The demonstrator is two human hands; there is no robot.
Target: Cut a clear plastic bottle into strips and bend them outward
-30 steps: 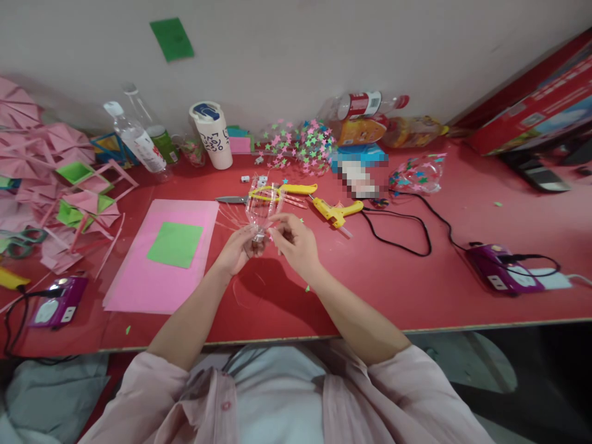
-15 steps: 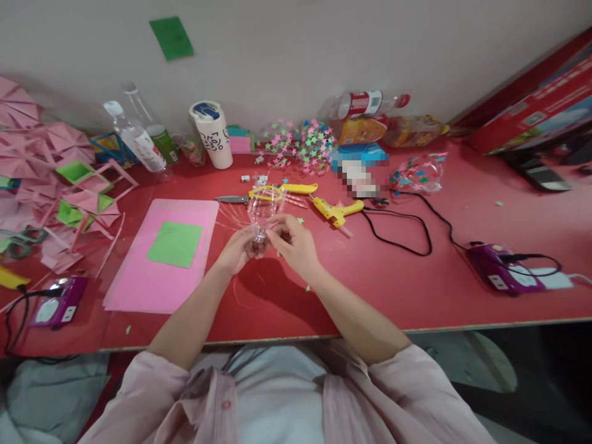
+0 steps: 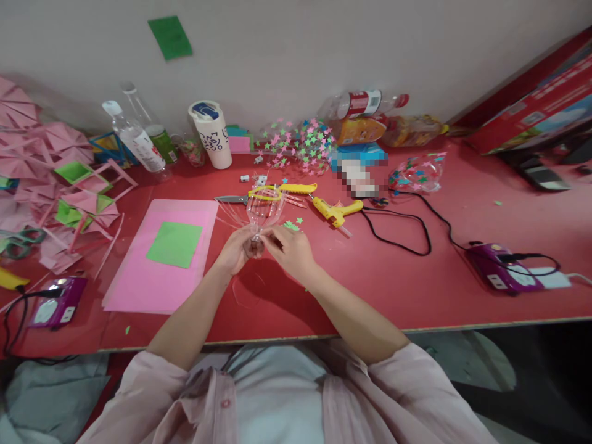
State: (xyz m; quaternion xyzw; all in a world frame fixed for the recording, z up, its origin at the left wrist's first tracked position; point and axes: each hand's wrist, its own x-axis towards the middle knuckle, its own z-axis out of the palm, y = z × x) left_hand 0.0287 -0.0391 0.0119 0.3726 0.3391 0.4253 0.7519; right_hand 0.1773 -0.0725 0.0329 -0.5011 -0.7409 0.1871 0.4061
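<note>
A clear plastic bottle piece cut into thin strips stands between my hands, its strips fanning up and out to the left. My left hand is closed around its narrow lower end. The thumb and fingers of my right hand pinch the same narrow part from the right. The fingers hide most of that lower end. Just behind the piece lie scissors with yellow handles. Small green paper stars rest beyond my right hand.
A yellow glue gun with a black cord lies to the right. Pink sheets bearing a green square are at left. Along the wall stand a white tumbler, bottles and star-covered balls. Purple power boxes sit at both sides.
My right hand has shifted slightly left, its fingers now lower and closer around the narrow end. More green stars show behind it. The bottle piece has turned a little.
</note>
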